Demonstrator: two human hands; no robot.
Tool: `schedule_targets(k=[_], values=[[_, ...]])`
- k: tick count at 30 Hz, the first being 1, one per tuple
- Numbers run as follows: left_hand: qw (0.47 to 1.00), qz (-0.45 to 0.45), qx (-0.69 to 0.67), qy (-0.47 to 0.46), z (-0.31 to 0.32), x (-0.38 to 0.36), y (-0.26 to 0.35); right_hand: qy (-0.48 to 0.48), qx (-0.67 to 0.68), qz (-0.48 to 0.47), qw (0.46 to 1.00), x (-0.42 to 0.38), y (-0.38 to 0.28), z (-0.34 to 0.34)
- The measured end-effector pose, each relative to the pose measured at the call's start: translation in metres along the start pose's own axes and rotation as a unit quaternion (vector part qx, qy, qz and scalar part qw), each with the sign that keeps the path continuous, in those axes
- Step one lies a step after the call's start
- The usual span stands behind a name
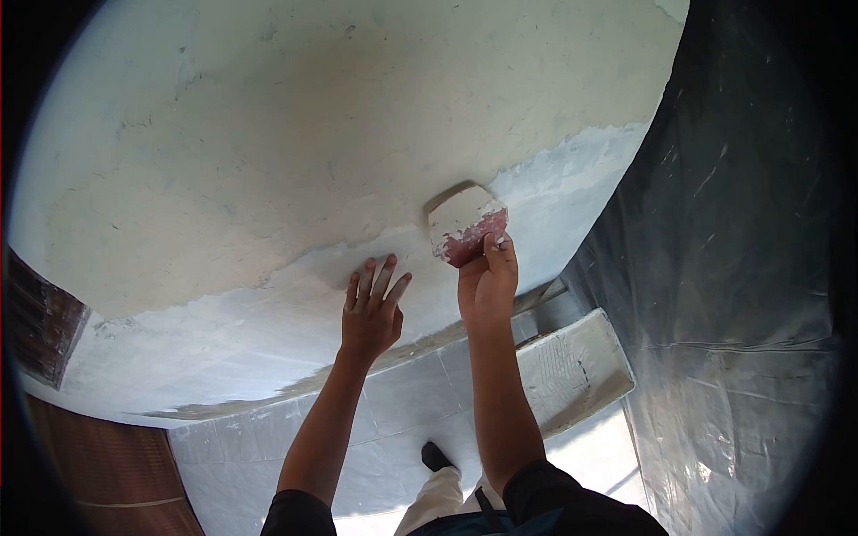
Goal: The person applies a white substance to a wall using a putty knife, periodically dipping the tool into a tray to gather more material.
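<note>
My right hand (pixel 492 277) grips a flat reddish putty spreader (pixel 466 228) by its lower right edge, thumb and fingers pinched on it. White plaster coats much of the spreader's face. Its blade lies against or very close to the wall (pixel 268 161), at the border between the cream upper coat and a whiter, smoother band below. To the left, my left hand (pixel 374 313) is open, fingers spread and dusted white at the tips. They rest on or just off the white band; contact cannot be told for certain.
A long trough (pixel 617 357) of white plaster stands low at the right. Plastic sheeting (pixel 742 268) hangs along the right side. Grey sheeting (pixel 393 402) covers the floor, where my dark shoe (pixel 436 456) shows. Brown panels (pixel 116 464) border the wall at lower left.
</note>
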State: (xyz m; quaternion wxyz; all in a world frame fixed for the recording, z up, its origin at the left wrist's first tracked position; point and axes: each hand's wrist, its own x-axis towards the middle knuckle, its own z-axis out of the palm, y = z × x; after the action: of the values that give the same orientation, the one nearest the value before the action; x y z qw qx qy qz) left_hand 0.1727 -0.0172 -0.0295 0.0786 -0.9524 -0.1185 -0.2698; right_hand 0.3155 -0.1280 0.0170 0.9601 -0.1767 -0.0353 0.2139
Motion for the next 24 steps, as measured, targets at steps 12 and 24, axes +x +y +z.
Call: schedule_targets(k=[12, 24], values=[[0.998, 0.056, -0.018, 0.03, -0.015, -0.017, -0.029, 0.006, 0.074, 0.002, 0.997, -0.014, 0.043, -0.007], [0.998, 0.058, -0.021, 0.019, -0.015, -0.019, -0.03, 0.034, 0.001, 0.026, 0.999, -0.007, 0.058, -0.017]])
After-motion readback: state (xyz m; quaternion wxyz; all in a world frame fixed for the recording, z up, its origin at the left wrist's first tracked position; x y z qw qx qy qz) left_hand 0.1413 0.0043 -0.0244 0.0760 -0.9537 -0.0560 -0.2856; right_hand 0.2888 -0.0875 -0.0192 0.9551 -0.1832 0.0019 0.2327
